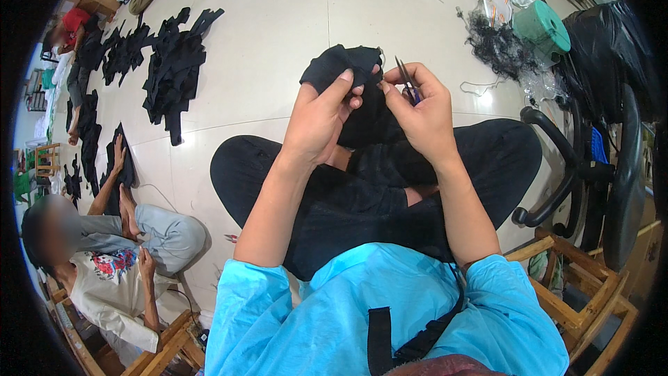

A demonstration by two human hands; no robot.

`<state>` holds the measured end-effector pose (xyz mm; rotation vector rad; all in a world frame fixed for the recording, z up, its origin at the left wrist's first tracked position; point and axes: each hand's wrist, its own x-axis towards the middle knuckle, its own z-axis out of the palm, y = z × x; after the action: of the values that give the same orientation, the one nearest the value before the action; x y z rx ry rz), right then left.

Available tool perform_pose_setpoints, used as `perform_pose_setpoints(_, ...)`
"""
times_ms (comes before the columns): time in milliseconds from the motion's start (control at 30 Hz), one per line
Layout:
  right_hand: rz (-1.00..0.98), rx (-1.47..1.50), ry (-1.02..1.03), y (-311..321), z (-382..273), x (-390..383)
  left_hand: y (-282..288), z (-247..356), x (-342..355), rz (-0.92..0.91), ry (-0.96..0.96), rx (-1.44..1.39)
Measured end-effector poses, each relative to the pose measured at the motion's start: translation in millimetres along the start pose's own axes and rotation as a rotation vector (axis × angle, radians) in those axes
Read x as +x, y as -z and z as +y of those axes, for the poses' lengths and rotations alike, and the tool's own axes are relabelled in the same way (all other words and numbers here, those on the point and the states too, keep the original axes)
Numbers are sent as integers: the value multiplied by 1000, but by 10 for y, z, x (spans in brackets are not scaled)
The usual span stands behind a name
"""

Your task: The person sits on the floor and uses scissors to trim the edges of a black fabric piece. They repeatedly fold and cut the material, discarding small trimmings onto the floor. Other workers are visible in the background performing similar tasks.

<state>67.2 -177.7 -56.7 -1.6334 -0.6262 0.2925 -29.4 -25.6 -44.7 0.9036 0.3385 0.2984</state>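
My left hand (314,120) is closed on a piece of black cloth (325,69), its thumb pressed on top. The cloth is bunched up and hangs down over my crossed legs. A small pair of scissors (405,76) with dark pointed blades and a bluish handle is held in my right hand (430,120), the tips pointing up and away from me. My right thumb and forefinger come together at the cloth's right edge, close to my left fingertips. Whether they pinch a thread there is too small to tell.
Black cloth pieces (170,69) lie heaped on the pale tiled floor at far left. At far right are a tangle of black thread (490,45) and a green roll (541,28). A chair (550,167) and wooden stool (570,285) stand right. A co-worker (118,271) sits left.
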Motion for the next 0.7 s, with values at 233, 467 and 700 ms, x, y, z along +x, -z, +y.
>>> perform_pose_setpoints(233, -116, 108, -60, 76, -52, 18, 14, 7, -14, 6, 64, -10)
perform_pose_setpoints(467, -21, 165, -23, 61, -250, -20, -50, 31, -23, -2, 46, 7)
perform_pose_setpoints(700, -314, -54, -83, 414, -173, 46, 70, -8, 0, -83, 110, 113)
